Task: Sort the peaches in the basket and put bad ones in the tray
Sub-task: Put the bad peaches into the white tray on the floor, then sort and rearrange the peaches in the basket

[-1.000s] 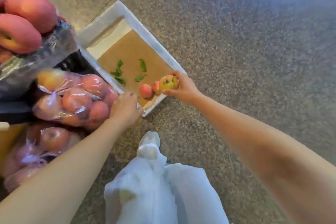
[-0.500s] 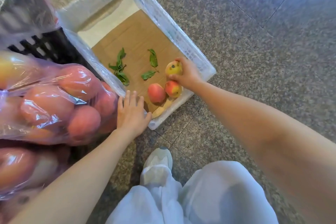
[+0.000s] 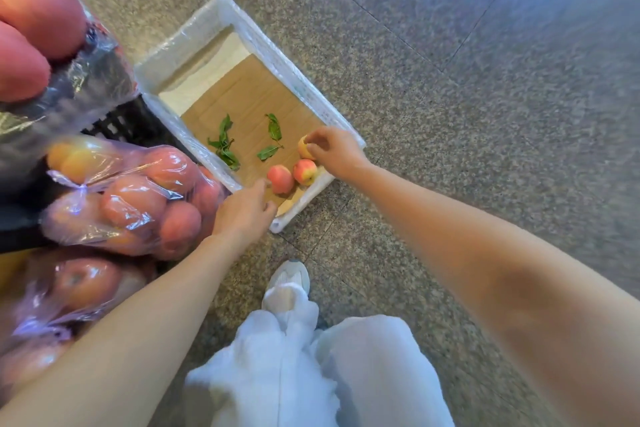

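Third reject: we are lowering the yellow peach [image 3: 304, 146], brought in from the rim of the tray [image 3: 263, 42], our right hand [image 3: 337, 152] with fingers [image 3: 320, 142] pinching it.

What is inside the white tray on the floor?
Three peaches, a few green leaves and a brown cardboard sheet lie in the tray. The right hand holds the yellow peach, hiding part of it; the left hand covers the near corner.

Tray [image 3: 277, 55] just right of basket [image 3: 117, 121] — three peaches [image 3: 280, 178] in tray's near corner, leaves [image 3: 225, 146] behind them
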`<state>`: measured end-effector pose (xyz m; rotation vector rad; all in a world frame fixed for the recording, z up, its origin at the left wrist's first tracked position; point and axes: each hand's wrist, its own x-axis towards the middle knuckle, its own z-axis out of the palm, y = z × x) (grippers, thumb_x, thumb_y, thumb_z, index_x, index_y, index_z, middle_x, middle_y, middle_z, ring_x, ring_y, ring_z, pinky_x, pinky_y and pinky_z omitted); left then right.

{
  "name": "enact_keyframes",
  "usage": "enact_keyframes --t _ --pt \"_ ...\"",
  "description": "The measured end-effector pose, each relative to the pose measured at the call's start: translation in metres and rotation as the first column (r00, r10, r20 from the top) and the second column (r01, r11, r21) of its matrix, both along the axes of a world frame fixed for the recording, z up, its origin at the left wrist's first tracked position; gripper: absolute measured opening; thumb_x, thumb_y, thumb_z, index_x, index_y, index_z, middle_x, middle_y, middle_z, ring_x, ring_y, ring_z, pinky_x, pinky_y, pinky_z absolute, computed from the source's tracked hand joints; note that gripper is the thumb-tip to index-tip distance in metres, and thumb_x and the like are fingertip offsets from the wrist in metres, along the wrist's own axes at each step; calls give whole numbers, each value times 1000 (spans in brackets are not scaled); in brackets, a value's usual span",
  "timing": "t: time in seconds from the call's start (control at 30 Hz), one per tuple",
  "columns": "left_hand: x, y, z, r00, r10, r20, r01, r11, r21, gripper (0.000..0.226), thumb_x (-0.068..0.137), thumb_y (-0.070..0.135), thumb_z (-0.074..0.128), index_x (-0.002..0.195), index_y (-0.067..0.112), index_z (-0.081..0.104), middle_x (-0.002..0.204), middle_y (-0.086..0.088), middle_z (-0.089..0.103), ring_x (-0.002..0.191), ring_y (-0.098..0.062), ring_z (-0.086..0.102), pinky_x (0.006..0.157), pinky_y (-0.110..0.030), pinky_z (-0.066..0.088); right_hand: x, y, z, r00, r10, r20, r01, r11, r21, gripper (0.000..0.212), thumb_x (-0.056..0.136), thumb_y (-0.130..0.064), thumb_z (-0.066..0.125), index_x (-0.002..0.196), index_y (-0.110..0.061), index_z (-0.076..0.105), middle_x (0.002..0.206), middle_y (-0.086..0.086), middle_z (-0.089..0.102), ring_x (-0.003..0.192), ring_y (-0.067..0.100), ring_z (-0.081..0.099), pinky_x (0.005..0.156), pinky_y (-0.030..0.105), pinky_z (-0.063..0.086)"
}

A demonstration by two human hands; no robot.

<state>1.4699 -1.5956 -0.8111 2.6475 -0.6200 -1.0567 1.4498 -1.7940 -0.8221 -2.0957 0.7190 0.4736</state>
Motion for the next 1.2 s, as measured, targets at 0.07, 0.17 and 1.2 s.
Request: enact_keyframes --t 0.07,0.17,1.2 --pt "-6 -5 59 1000 -9 17 10 1000 -16 28 91 27 46 116 20 55 91 -8 67 90 -31 61 73 -41 50 -7 5 59 1000 9 27 -10 1000 12 22 95 -20 56 112 -13 67 113 3 69 104 15 62 93 33 50" --pt "-17 -11 157 999 4 53 0 997 -75 21 92 26 46 108 21 59 89 -7 68 88 -31 61 71 -40 50 -19 16 154 996 -28 86 24 999 47 23 95 -20 56 111 -10 68 108 4 70 99 17 63 91 37 51" --pt "-45 315 673 740 263 619 -330 944 -6 68 94 35 53 151 13 24 155 -14 28 140 -31 30 112 -41 29 13 341 701 576 703 416 -624 708 -332 48 94 -30 58 137 -11 50 144 10 49 134 25 42 111 39 34"
